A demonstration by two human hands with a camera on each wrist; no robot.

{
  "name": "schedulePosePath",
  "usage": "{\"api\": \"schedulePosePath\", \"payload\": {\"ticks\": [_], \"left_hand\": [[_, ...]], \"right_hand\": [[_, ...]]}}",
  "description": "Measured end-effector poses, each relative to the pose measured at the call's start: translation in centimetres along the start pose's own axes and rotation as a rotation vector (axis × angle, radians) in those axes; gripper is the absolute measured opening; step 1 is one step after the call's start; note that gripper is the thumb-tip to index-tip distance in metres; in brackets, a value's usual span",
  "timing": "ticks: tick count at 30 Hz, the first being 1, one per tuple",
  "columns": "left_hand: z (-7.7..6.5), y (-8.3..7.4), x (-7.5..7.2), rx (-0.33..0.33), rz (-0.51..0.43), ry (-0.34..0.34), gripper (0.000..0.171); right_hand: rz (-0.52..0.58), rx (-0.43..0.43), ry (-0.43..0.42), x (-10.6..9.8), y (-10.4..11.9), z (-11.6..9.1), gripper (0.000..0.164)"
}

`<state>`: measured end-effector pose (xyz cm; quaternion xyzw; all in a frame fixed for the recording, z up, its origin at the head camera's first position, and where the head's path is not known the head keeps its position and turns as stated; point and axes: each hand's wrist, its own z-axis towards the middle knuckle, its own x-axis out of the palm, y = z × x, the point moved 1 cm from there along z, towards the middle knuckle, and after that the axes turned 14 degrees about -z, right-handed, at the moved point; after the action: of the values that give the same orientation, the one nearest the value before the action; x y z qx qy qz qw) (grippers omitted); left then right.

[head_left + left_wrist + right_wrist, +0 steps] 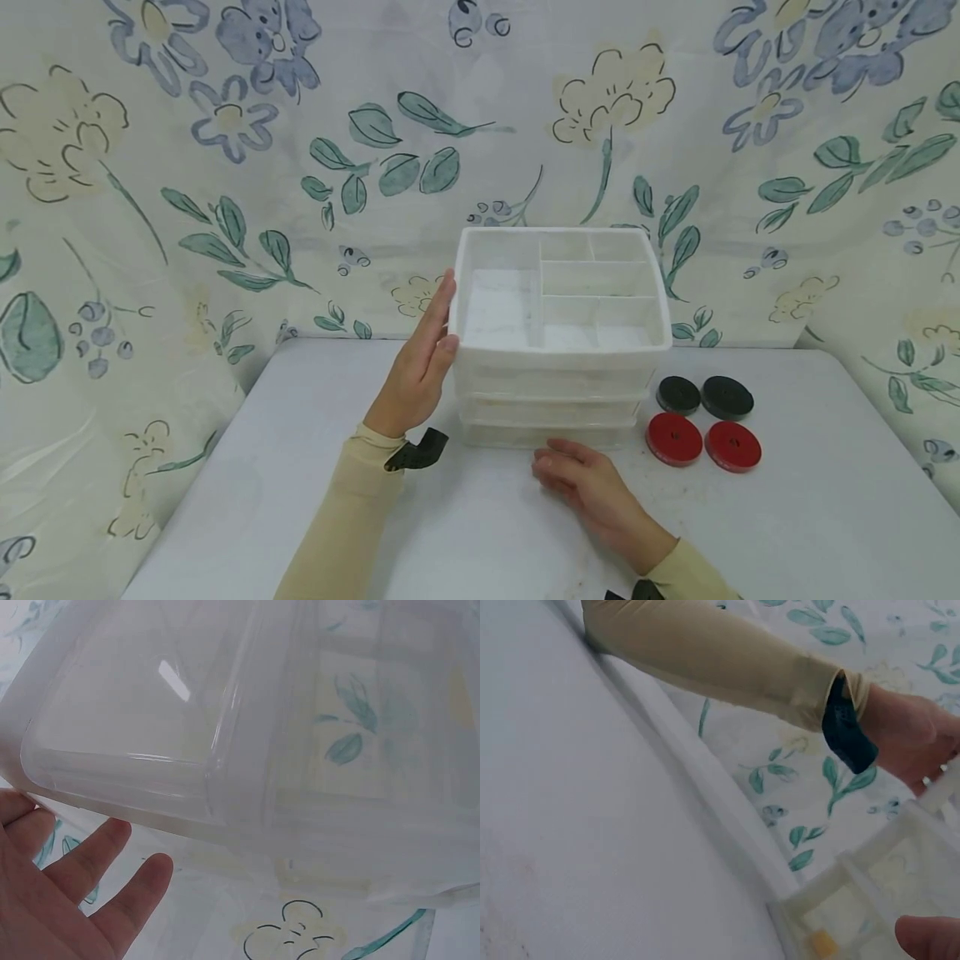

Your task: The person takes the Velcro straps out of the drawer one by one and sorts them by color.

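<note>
A white plastic drawer organizer (562,358) stands on the table, with a divided open tray on top and several translucent drawers below. Flat against its left side lies my left hand (416,367), fingers mostly straight. In the left wrist view, fingertips (154,877) show beside the clear wall of the organizer (142,712). My right hand (592,492) is low in front of the bottom drawer (517,437), its fingers loosely bent near the drawer's lower edge. Only the thumb (926,936) of that hand appears in the right wrist view, beside the translucent compartments (832,911).
Right of the organizer lie two black round lids (678,395) and two red round lids (675,439). A small orange patch (823,943) shows through the compartments in the right wrist view. Flower-printed cloth (375,250) hangs behind the white table (465,533).
</note>
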<state>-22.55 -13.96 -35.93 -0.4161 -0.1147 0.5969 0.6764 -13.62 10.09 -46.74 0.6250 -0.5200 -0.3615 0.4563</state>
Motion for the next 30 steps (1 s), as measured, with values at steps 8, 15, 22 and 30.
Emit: {"api": "schedulePosePath", "payload": {"ticks": [8,15,22,30], "left_hand": [[-0.1,0.0,0.0,-0.024,0.02,-0.006,0.061],[-0.1,0.0,0.0,-0.023,0.02,-0.006,0.06],[-0.1,0.0,0.1,-0.011,0.013,-0.004,0.06],[0.0,-0.1,0.0,-0.004,0.008,-0.002,0.06]], "right_hand": [[0.126,0.009,-0.002,0.5,0.0,0.7,0.063],[0.346,0.029,-0.029,1.1,-0.1,1.3,0.05],[0.507,0.019,-0.084,1.6,-0.2,1.6,0.031],[0.485,0.025,-0.097,1.8,-0.2,1.3,0.044]]}}
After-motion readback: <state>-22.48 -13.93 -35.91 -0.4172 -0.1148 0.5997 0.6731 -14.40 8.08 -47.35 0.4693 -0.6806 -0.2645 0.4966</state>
